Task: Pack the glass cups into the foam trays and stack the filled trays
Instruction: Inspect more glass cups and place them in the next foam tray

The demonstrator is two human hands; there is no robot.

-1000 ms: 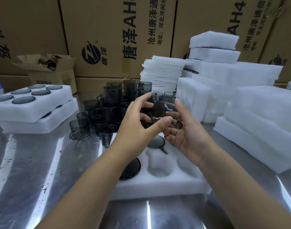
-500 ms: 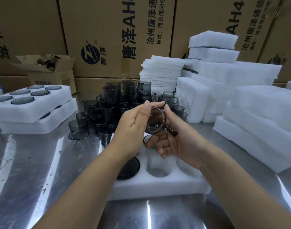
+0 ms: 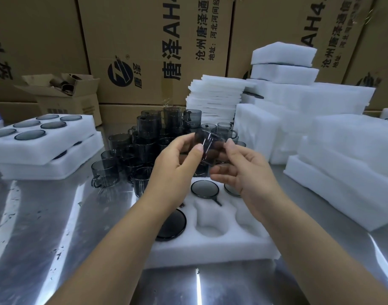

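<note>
A person's two bare hands hold one smoky grey see-through glass cup (image 3: 208,146) in the air above the middle of a shiny steel table (image 3: 56,216). The left hand (image 3: 177,166) pinches the cup's left side between thumb and curled fingers. The right hand (image 3: 243,172) takes the right side, thumb on top and fingers curled beneath. The two hands are about equally near the cup, which is blurred, so its long axis and its handle cannot be made out.

Directly below the hands, toward the table's near edge, lies a white foam tray with round pockets (image 3: 210,247). Its near-middle pocket (image 3: 210,221) is empty and lies down and toward the viewer from the cup. The near-right pocket looks empty too, though the right forearm partly hides it. Dark glass already fills the near-left pocket (image 3: 172,225) and two far pockets (image 3: 204,188). The far-left pocket is hidden behind the left hand.

Just beyond the tray, many loose grey glass cups (image 3: 144,146) crowd the middle of the table. At the left edge, two filled foam trays (image 3: 45,148) are stacked. Blocks and sheets of white foam (image 3: 342,137) line the right edge. Large printed brown cardboard cartons (image 3: 155,51) form a wall along the far edge.
</note>
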